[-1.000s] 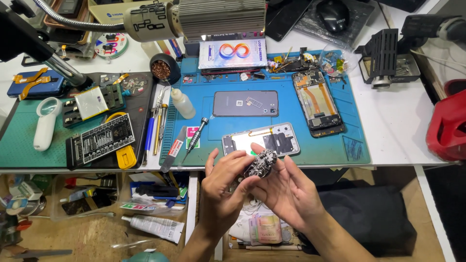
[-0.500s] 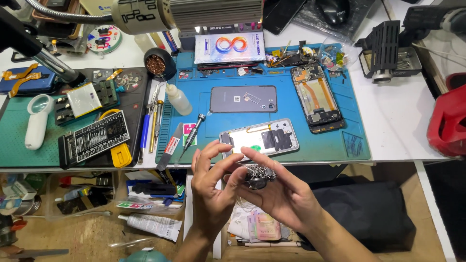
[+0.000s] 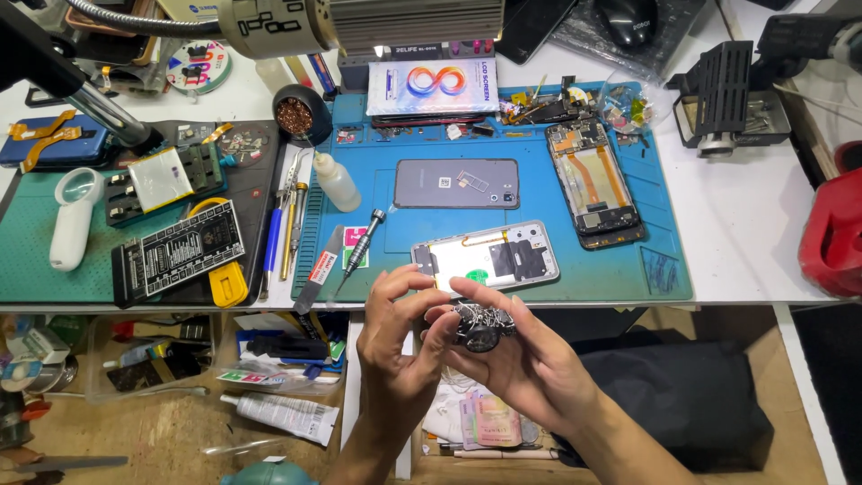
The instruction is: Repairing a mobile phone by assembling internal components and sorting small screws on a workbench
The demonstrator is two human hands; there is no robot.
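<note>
Small dark round part (image 3: 480, 329), tangled with shiny metal bits, held between both hands just off the near edge of the desk (image 3: 745, 224), close under the eyes for fine work. Behind it, on the blue mat (image 3: 539, 193): opened phone (image 3: 485, 256) lying back-up with its insides bared, nearest the hands; grey phone back (image 3: 456, 183) set aside further up; second stripped phone frame (image 3: 595, 182) to the right. Screwdriver (image 3: 359, 247) parked left of the opened phone, within easy reach. Left hand (image 3: 400, 346) curled, thumb and fingertips pinching the part. Right hand (image 3: 521, 355) cupped beneath, fingers closed on it for support.
</note>
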